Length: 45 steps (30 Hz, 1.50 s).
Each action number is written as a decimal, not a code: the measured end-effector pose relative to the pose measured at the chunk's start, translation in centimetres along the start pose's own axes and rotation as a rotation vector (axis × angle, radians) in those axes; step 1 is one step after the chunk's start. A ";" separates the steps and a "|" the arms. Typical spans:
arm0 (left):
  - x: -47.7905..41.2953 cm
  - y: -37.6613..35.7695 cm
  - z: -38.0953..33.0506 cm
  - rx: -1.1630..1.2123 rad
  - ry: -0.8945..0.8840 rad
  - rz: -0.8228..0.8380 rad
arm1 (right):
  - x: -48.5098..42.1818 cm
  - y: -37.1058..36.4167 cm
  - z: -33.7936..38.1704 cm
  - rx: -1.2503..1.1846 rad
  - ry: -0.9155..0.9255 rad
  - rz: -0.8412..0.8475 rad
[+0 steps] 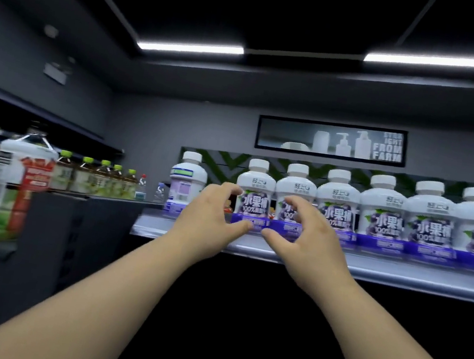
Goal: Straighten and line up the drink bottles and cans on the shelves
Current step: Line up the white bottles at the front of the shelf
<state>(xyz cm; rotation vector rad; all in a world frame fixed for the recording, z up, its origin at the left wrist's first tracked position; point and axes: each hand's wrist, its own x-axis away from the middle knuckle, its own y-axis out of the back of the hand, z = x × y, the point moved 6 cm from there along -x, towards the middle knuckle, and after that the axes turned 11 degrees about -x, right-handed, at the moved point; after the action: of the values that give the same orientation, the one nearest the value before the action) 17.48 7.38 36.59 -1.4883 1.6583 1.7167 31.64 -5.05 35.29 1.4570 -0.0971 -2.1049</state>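
While your left hand [210, 215] and right hand [305, 234] hover curled and spread in front of the white bottles [380, 212], neither grips anything. Bottles stand capped in a row along the shelf [402, 271] at 1 o'clock; contents hidden by opaque walls. Leftmost bottle [186, 183] is turned label-away. Green-capped tea bottles [98, 176] at 9 o'clock are blurred. Your fingertips cover two labels; contact unclear.
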 end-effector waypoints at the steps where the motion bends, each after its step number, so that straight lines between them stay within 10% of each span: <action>1: 0.5 0.3 0.5 -0.006 0.009 0.001 | 0.3 -0.4 0.4 -0.013 0.013 0.005; 25: -5.0 0.1 13.3 -0.068 0.337 0.071 | -4.3 -7.8 1.5 0.318 0.272 -0.207; 33: -6.7 -2.0 10.4 0.440 0.242 0.242 | -4.6 -7.7 1.4 0.421 0.375 -0.375; 45: -6.2 -3.0 10.2 0.092 0.211 0.165 | -4.5 -7.4 -0.2 0.379 0.245 -0.405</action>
<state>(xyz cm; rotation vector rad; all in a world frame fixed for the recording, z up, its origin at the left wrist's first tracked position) 17.84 19.63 37.79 -1.5739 1.9906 1.5834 29.88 3.41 36.23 2.0986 -0.1192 -2.2846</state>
